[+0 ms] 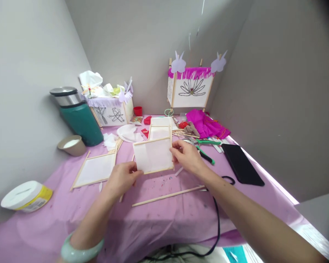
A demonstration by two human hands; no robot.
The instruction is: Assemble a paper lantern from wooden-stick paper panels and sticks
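Between both hands I hold a small white paper panel [154, 156] with thin wooden sticks along its top and bottom edges. My left hand [126, 175] pinches its lower left corner. My right hand [188, 155] grips its right edge. Behind it lie other white panels framed with sticks [159, 133], partly hidden by the held one. Another stick-framed white panel [95, 170] lies flat left of my left hand. A loose wooden stick [167, 196] lies in front of the held panel, its right end near my right forearm.
At the back stand two decorated paper lanterns, a magenta-fringed one [192, 89] and a lilac-fringed one [113, 114]. A teal bottle [82, 122], a cup [74, 146] and a white tub [24, 195] stand left. Green-handled pliers [207, 156] and a black phone [242, 164] lie right.
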